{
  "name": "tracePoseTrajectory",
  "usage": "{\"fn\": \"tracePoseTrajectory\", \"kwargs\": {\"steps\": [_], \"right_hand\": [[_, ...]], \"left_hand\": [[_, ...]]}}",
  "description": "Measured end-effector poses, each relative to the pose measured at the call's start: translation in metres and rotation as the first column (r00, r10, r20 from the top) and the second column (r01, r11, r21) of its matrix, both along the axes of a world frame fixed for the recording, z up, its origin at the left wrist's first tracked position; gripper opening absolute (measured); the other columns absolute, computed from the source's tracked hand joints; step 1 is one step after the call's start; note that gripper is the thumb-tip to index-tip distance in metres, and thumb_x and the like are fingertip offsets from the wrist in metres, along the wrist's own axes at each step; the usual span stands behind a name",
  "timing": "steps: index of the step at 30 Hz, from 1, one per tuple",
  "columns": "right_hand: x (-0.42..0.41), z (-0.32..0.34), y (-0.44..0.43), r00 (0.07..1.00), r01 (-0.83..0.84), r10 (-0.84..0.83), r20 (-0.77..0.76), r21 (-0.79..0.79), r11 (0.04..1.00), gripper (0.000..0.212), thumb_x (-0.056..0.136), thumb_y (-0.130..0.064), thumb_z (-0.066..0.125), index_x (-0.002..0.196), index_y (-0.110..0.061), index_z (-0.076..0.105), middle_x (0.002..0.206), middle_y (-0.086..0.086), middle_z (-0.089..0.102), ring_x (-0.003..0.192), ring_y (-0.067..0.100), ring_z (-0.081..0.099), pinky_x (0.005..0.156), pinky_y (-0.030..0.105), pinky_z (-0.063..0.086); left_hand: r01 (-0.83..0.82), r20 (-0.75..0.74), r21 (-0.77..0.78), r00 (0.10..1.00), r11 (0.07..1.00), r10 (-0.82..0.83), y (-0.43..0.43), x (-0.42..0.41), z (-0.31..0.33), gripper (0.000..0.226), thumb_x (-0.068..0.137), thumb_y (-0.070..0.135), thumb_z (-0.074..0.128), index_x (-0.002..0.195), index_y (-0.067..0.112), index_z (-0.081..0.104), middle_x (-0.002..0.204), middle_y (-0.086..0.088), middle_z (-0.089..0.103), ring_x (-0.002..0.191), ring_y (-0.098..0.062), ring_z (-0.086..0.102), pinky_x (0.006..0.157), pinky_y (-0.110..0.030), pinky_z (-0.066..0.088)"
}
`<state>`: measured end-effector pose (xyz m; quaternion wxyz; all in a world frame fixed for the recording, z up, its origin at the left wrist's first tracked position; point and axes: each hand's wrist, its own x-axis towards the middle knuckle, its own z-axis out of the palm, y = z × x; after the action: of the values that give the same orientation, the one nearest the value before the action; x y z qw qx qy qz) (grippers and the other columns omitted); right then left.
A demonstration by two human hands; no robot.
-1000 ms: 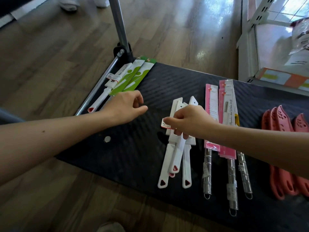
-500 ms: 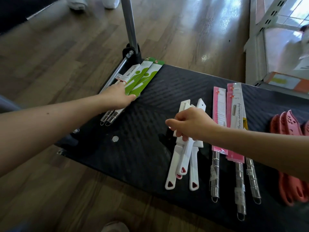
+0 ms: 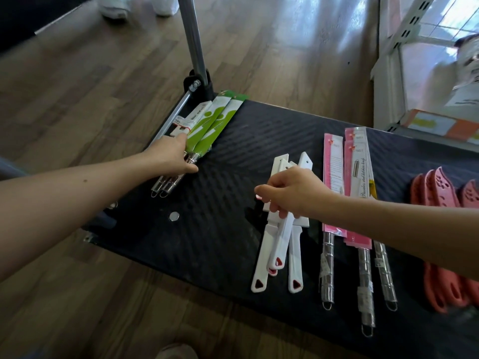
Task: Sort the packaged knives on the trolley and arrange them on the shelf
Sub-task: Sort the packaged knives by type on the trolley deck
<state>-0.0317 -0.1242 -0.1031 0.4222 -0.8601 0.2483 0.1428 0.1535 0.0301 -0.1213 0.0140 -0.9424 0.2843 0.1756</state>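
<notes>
Curling round the middle of the white knives (image 3: 281, 242), the fingers (image 3: 276, 207) of the right hand (image 3: 293, 193) clamp the little bundle, with the thumb sticking out to the left. The white knives lie near the middle of the black trolley (image 3: 233, 151). They run long-ways from the person to the far side. Their handles, with red triangles at the ends, point back at the person, and their covered blades point away.

The fingers (image 3: 178, 141) of the left hand (image 3: 171, 158) lie over the green-card knives (image 3: 220, 117), and the thumb hooks round the near side, so the hand grips them. These knives sit at the far left corner of the trolley. They lie slanted: the shiny handles point down and left toward the person, and the green cards point up and right. A knife in a white card (image 3: 194, 116) lies just beside them on the left.

To the right of the white knives lie the pink-card knives (image 3: 333, 161), with steel handles pointing at the person. Further right lie red knives (image 3: 440, 185).

A metal pole (image 3: 190, 35) stands up at the far left corner of the trolley. A white shelf (image 3: 386, 60) stands past the trolley on the right. A wood floor (image 3: 77, 86) lies below.
</notes>
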Motion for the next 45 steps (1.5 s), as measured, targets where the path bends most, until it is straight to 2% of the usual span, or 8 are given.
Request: {"fn": "tracePoseTrajectory", "kwargs": {"steps": [6, 13, 19, 24, 31, 36, 40, 45], "right_hand": [[-0.002, 0.000, -0.003, 1.000, 0.003, -0.003, -0.001, -0.001, 1.000, 0.029, 0.089, -0.037, 0.055, 0.076, -0.014, 0.066, 0.063, -0.006, 0.064, 0.047, 0.002, 0.056, 0.044, 0.014, 0.042], [-0.003, -0.001, -0.002, 1.000, -0.004, 0.004, 0.007, 0.000, 1.000, 0.029, 0.090, -0.036, 0.054, 0.076, -0.014, 0.066, 0.061, -0.007, 0.063, 0.047, 0.002, 0.056, 0.043, 0.013, 0.042], [-0.005, -0.001, -0.004, 1.000, 0.016, -0.016, 0.004, 0.018, 1.000, 0.027, 0.089, -0.034, 0.055, 0.076, -0.013, 0.067, 0.063, -0.006, 0.064, 0.047, 0.002, 0.056, 0.042, 0.013, 0.041], [-0.005, -0.001, -0.004, 1.000, 0.010, -0.010, 0.001, 0.028, 1.000, 0.027, 0.089, -0.034, 0.055, 0.075, -0.015, 0.066, 0.065, -0.005, 0.064, 0.047, 0.001, 0.056, 0.040, 0.012, 0.039], [-0.002, -0.004, -0.003, 1.000, 0.003, -0.003, -0.001, 0.020, 1.000, 0.027, 0.089, -0.036, 0.055, 0.071, -0.018, 0.064, 0.063, -0.006, 0.064, 0.046, 0.002, 0.056, 0.041, 0.012, 0.040], [-0.002, -0.004, -0.003, 1.000, -0.006, 0.006, 0.001, 0.016, 1.000, 0.026, 0.090, -0.034, 0.055, 0.071, -0.017, 0.064, 0.063, -0.005, 0.064, 0.046, 0.002, 0.056, 0.042, 0.012, 0.040], [-0.002, -0.005, -0.003, 1.000, -0.011, 0.011, 0.005, 0.018, 1.000, 0.027, 0.090, -0.033, 0.054, 0.072, -0.016, 0.065, 0.063, -0.005, 0.064, 0.046, 0.001, 0.056, 0.042, 0.013, 0.040], [-0.001, -0.004, -0.004, 1.000, -0.005, 0.004, 0.014, 0.060, 0.998, 0.028, 0.090, -0.034, 0.054, 0.077, -0.013, 0.067, 0.063, -0.003, 0.064, 0.043, 0.001, 0.055, 0.041, 0.013, 0.041]], "left_hand": [[0.127, 0.122, 0.055, 0.984, 0.990, -0.133, 0.000, 0.001, -0.005, 0.043, 0.080, 0.040, 0.065, 0.101, 0.008, 0.046, 0.109, -0.016, 0.052, 0.096, -0.033, 0.054, 0.073, -0.037, 0.044], [0.134, 0.094, 0.088, 0.985, 0.987, -0.142, -0.004, 0.004, -0.009, 0.039, 0.083, 0.035, 0.063, 0.101, 0.008, 0.042, 0.107, -0.020, 0.056, 0.096, -0.036, 0.055, 0.069, -0.035, 0.039], [0.117, 0.037, -0.012, 0.993, 0.993, -0.116, 0.000, 0.004, -0.011, 0.046, 0.081, 0.034, 0.066, 0.109, 0.008, 0.041, 0.100, -0.016, 0.057, 0.086, -0.031, 0.054, 0.066, -0.034, 0.041], [0.091, -0.028, -0.078, 0.995, 0.993, -0.093, 0.001, 0.002, -0.001, 0.041, 0.081, 0.035, 0.067, 0.102, 0.009, 0.044, 0.068, -0.002, 0.047, 0.064, -0.019, 0.046, 0.052, -0.030, 0.033], [-0.011, -0.173, -0.214, 0.985, 0.977, -0.027, 0.007, 0.006, -0.003, 0.036, 0.081, 0.042, 0.065, 0.094, 0.014, 0.046, 0.081, -0.004, 0.054, 0.074, -0.019, 0.050, 0.057, -0.029, 0.036], [0.024, -0.076, -0.326, 0.996, 0.945, -0.051, 0.006, 0.001, -0.002, 0.024, 0.083, 0.031, 0.066, 0.086, 0.016, 0.047, 0.074, 0.003, 0.050, 0.071, -0.016, 0.048, 0.055, -0.024, 0.033], [0.048, -0.008, -0.415, 0.998, 0.909, -0.056, 0.004, -0.011, 0.002, 0.019, 0.082, 0.027, 0.066, 0.084, 0.016, 0.051, 0.081, -0.005, 0.060, 0.077, -0.022, 0.056, 0.068, -0.028, 0.040], [0.061, -0.014, -0.526, 0.997, 0.849, -0.080, -0.003, -0.040, 0.005, 0.017, 0.079, 0.023, 0.066, 0.077, 0.014, 0.052, 0.068, -0.003, 0.057, 0.064, -0.017, 0.051, 0.058, -0.017, 0.038]]}}
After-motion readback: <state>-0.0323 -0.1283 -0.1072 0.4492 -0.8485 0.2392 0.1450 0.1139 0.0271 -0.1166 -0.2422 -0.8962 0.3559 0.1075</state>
